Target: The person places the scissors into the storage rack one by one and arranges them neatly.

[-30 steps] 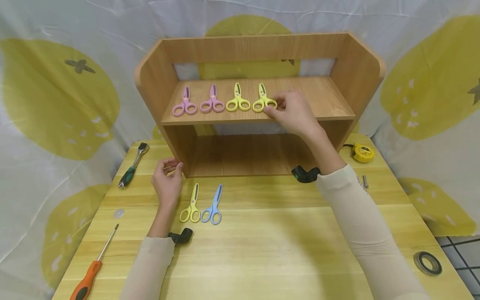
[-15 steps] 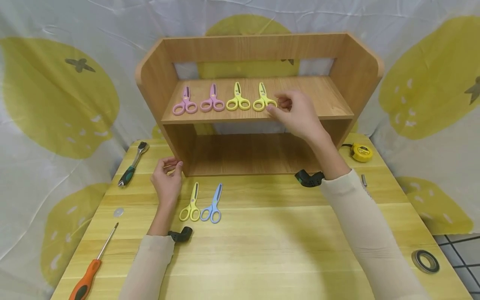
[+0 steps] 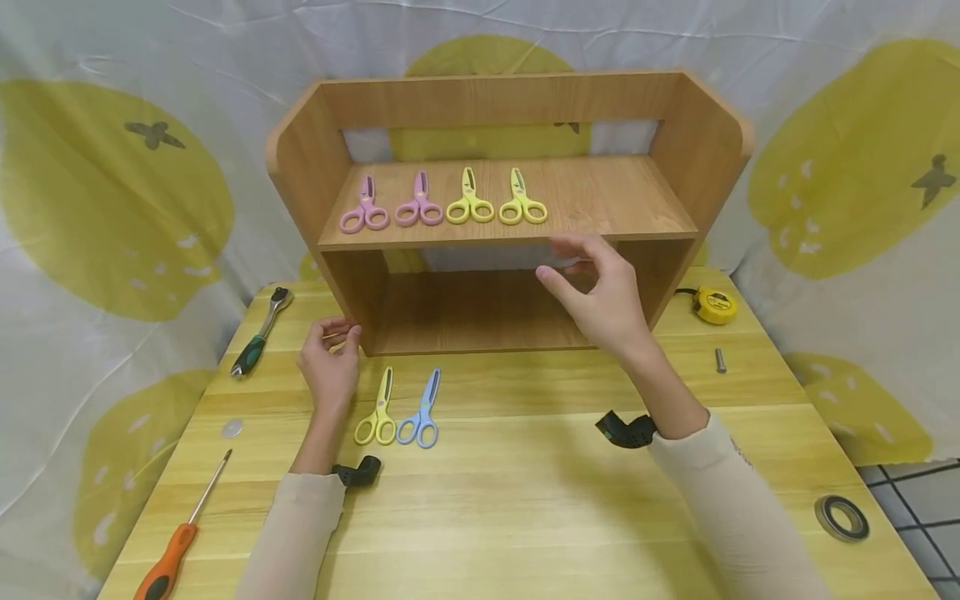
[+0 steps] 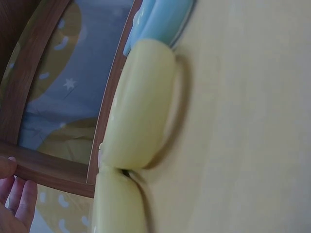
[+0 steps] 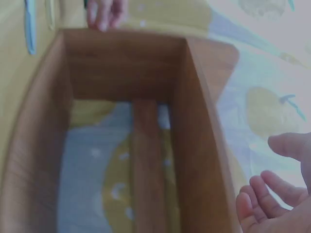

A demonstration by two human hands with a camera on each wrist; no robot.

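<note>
My left hand [image 3: 330, 367] rests at the lower front edge of the wooden shelf's left side panel [image 3: 300, 167], its fingertips against the outer face. The left wrist view shows the fingers [image 4: 19, 199] by that edge, holding nothing. Just right of this hand, yellow scissors [image 3: 377, 421] and blue scissors [image 3: 420, 421] lie on the table. My right hand [image 3: 603, 296] hovers in front of the shelf with thumb and fingers apart and nothing between them. On the upper board, two pink scissors [image 3: 365, 215] [image 3: 419, 210] and two yellow scissors [image 3: 470, 208] [image 3: 522, 208] lie in a row, blades pointing back.
On the table's left are a ratchet wrench [image 3: 258, 333], a small grey disc [image 3: 232, 428] and an orange screwdriver [image 3: 174, 546]. To the right lie a yellow tape measure [image 3: 714, 306], a bolt [image 3: 721, 361] and a ring bearing [image 3: 842, 518]. A lemon-print cloth [image 3: 187, 50] hangs behind.
My right hand has let go of the rightmost yellow scissors and drawn back and down from the upper board, leaving them lying there. My left hand has stayed at the side panel.
</note>
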